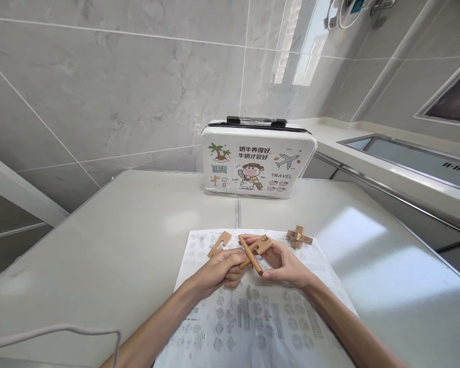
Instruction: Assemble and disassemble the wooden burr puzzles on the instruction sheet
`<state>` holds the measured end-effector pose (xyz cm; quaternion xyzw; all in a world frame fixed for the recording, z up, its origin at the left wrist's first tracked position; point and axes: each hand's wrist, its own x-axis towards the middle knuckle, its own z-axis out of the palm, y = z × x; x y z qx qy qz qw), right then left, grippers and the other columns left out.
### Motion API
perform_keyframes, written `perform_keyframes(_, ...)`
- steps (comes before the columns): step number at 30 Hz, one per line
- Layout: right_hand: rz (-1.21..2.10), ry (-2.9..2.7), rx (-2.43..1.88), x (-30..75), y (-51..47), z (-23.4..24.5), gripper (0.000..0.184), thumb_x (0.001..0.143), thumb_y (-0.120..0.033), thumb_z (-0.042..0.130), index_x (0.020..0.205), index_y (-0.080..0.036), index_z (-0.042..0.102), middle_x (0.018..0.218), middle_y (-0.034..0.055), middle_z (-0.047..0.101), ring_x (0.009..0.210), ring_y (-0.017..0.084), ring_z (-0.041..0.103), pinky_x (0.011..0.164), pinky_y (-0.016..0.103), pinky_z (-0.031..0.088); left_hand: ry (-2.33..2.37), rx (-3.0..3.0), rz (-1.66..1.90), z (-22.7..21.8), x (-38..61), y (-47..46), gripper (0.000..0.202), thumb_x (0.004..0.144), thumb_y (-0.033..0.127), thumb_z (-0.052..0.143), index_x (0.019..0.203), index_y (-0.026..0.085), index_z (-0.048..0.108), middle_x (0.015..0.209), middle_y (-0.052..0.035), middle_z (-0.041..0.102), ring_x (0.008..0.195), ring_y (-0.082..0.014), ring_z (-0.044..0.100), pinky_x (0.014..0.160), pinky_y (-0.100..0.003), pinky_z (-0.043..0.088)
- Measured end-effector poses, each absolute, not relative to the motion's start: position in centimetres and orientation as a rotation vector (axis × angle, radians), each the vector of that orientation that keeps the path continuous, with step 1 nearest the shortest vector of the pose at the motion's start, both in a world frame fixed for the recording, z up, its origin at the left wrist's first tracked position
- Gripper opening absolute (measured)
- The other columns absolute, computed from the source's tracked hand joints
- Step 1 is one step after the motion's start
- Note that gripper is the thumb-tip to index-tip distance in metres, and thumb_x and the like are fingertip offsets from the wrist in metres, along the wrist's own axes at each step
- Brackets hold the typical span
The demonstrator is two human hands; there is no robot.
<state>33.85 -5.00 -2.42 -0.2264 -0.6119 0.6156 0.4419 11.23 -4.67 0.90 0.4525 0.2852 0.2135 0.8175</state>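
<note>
Between my hands, two notched wooden puzzle pieces cross each other above a printed sheet. My left hand (230, 267) is closed round the lower end of the flat wooden puzzle piece (264, 244), which has a dark mark at its upper end. A second wooden puzzle piece (250, 255), seen edge-on as a narrow bar, lies across it. My right hand (287, 263) curls about this bar, thumb near its lower end and fingers behind the pieces. Just beyond my left hand rests a loose notched wooden piece (219, 243) on the sheet.
Under my hands lies the instruction sheet (207, 327), printed with small diagrams. An assembled wooden cross puzzle (299, 237) sits at its right upper edge. A white cartoon case (258, 163) in plastic wrap stands at the table's back. A pale cable (61, 329) runs at lower left.
</note>
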Motion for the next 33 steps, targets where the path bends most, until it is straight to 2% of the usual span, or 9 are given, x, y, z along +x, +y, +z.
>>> perform_keyframes(4, 1.559, -1.483, -0.58, 33.9, -5.1, -2.3, 0.081, 0.075, -0.047, 0.095, 0.146, -0.03, 0.06, 0.161, 0.0152, 0.049, 0.145, 0.038, 0.048, 0.116, 0.055, 0.042, 0.634, 0.969, 0.534, 1.1, 11.1, -4.4, 0.041, 0.092, 0.054, 0.07, 0.081, 0.02, 0.05, 0.063, 0.0111, 0.023, 0.051, -0.0066, 0.013, 0.048, -0.023, 0.016)
perform_keyframes(8, 1.553, -1.45, -0.609, 33.9, -5.1, -2.5, 0.084, 0.077, -0.043, 0.094, 0.15, -0.036, 0.052, 0.162, 0.0134, 0.046, 0.138, 0.037, 0.054, 0.102, 0.049, 0.05, 0.793, 1.025, 0.9, 1.4, 10.6, -3.5, 0.043, 0.089, 0.059, 0.073, 0.087, 0.018, 0.06, 0.066, 0.0082, 0.033, 0.053, -0.0075, 0.025, 0.048, -0.021, 0.025)
perform_keyframes(11, 1.542, -1.46, -0.634, 33.8, -5.1, -2.8, 0.077, 0.082, -0.039, 0.091, 0.148, -0.035, 0.052, 0.157, 0.0142, 0.05, 0.135, 0.035, 0.057, 0.098, 0.046, 0.051, 0.977, 1.133, 1.153, 1.6, 10.0, -2.7, 0.042, 0.092, 0.06, 0.069, 0.084, 0.019, 0.064, 0.069, 0.0036, 0.042, 0.064, -0.012, 0.042, 0.061, -0.024, 0.041)
perform_keyframes(14, 1.527, -1.47, -0.659, 33.8, -5.0, -3.0, 0.071, 0.085, -0.037, 0.089, 0.146, -0.033, 0.054, 0.15, 0.0147, 0.056, 0.13, 0.033, 0.06, 0.098, 0.046, 0.051, 1.133, 1.209, 1.273, 1.5, 9.7, -2.2, 0.041, 0.095, 0.059, 0.066, 0.082, 0.021, 0.066, 0.08, -0.0013, 0.053, 0.08, -0.0161, 0.052, 0.074, -0.026, 0.047)
perform_keyframes(18, 1.497, -1.477, -0.718, 33.6, -5.1, -3.1, 0.062, 0.087, -0.036, 0.087, 0.141, -0.03, 0.057, 0.143, 0.0145, 0.061, 0.125, 0.031, 0.062, 0.097, 0.046, 0.052, 1.195, 1.152, 1.233, 0.5, 9.9, -2.2, 0.04, 0.094, 0.061, 0.067, 0.092, 0.021, 0.071, 0.099, -0.0052, 0.064, 0.097, -0.0191, 0.057, 0.083, -0.027, 0.048)
perform_keyframes(21, 1.41, -1.532, -0.818, 33.4, -5.2, -3.0, 0.055, 0.089, -0.033, 0.083, 0.138, -0.029, 0.059, 0.136, 0.0133, 0.065, 0.122, 0.03, 0.063, 0.097, 0.046, 0.053, 1.152, 1.089, 1.165, -0.3, 10.3, -2.5, 0.039, 0.095, 0.059, 0.066, 0.094, 0.02, 0.071, 0.098, -0.0038, 0.065, 0.097, -0.0171, 0.06, 0.083, -0.024, 0.048)
perform_keyframes(27, 0.97, -1.774, -1.119, 32.9, -5.7, -2.9, 0.037, 0.091, -0.02, 0.071, 0.127, -0.028, 0.065, 0.128, 0.0075, 0.07, 0.116, 0.028, 0.065, 0.1, 0.047, 0.052, 0.949, 0.993, 1.039, -0.4, 11.1, -3.3, 0.043, 0.091, 0.06, 0.072, 0.102, 0.019, 0.074, 0.113, -0.0073, 0.07, 0.109, -0.0237, 0.068, 0.097, -0.032, 0.051)
perform_keyframes(30, 0.835, -1.917, -1.074, 32.6, -5.8, -3.1, 0.041, 0.094, -0.018, 0.068, 0.133, -0.03, 0.062, 0.134, 0.0071, 0.068, 0.124, 0.029, 0.062, 0.106, 0.048, 0.05, 0.885, 0.998, 0.969, -0.2, 11.3, -3.7, 0.046, 0.09, 0.061, 0.074, 0.105, 0.018, 0.074, 0.113, -0.0094, 0.071, 0.111, -0.0273, 0.068, 0.099, -0.037, 0.052)
perform_keyframes(33, 0.74, -2.037, -1.03, 32.4, -5.9, -3.2, 0.039, 0.099, -0.02, 0.067, 0.135, -0.031, 0.062, 0.134, 0.0072, 0.069, 0.128, 0.029, 0.059, 0.111, 0.049, 0.047, 0.866, 1.066, 0.947, 0.0, 11.3, -4.1, 0.043, 0.092, 0.059, 0.071, 0.104, 0.018, 0.073, 0.108, -0.0091, 0.071, 0.105, -0.0249, 0.066, 0.094, -0.035, 0.052)
